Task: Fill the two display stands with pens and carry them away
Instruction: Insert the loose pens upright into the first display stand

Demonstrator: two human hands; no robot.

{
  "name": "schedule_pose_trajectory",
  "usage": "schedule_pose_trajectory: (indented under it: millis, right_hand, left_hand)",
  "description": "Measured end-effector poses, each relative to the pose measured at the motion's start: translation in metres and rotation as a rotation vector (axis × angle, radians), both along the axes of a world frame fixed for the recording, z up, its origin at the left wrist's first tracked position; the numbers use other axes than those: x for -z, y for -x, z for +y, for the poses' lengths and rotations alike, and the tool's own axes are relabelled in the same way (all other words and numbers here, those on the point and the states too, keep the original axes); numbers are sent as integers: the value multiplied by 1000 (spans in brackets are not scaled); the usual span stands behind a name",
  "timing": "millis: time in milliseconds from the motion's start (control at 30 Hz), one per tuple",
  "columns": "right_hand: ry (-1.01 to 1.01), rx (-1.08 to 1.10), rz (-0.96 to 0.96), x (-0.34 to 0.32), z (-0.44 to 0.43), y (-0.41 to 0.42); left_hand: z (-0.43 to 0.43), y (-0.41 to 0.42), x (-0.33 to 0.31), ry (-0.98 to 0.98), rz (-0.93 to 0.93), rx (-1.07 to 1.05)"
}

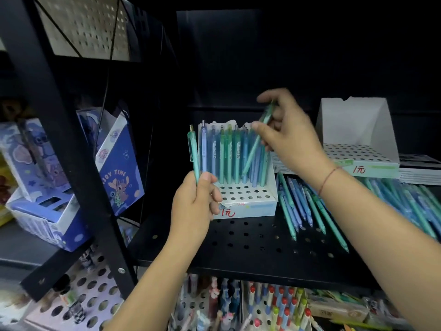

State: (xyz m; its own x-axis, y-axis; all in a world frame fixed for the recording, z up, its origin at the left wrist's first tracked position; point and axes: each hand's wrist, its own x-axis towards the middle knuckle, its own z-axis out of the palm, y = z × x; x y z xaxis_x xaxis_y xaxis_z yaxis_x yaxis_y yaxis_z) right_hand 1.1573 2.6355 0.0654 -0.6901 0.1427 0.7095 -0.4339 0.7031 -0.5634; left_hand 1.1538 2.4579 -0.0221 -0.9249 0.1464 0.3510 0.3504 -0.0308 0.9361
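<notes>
A white display stand (pixel 248 204) sits on the black perforated shelf (pixel 250 244), its back rows holding several blue and green pens (pixel 226 154). My left hand (pixel 195 201) grips one upright teal pen (pixel 193 154) just left of the stand. My right hand (pixel 288 132) pinches a tilted green pen (pixel 256 144) above the stand's filled rows. A second white stand (pixel 358 154) with bare holes stands at the right rear. Loose pens (pixel 310 206) lie on the shelf to the right, under my right forearm.
A black slanted shelf post (pixel 59 130) stands at the left. Blue cartoon-printed boxes (pixel 114 161) sit beyond it. Below the shelf are perforated racks with assorted pens (pixel 274 306). Flat packs (pixel 420 170) lie at the far right.
</notes>
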Motion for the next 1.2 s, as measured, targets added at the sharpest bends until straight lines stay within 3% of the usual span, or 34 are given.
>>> schedule_pose_trajectory:
  millis: [167,367,533,833,933,1067,1200]
  right_hand:
    - [-242,65,-53,22,-3,10]
    - [-265,67,13,28,-2,15]
    - [-119,65,15,34,-2,16]
    - [-179,195,134,36,-3,15]
    - [-72,27,155,35,-15,5]
    - [290,-338,-121,32,-28,0]
    - [376,-445,-228,32,-28,4]
  left_hand:
    - [-3,-3,6,11,45,8]
    - [-3,-4,7,2,60,55]
    - [-1,-2,9,12,63,50]
    - [0,0,10,33,78,80]
    - [0,-1,10,38,80,94]
    - [0,-3,9,29,71,113]
    - [0,-2,10,32,61,120]
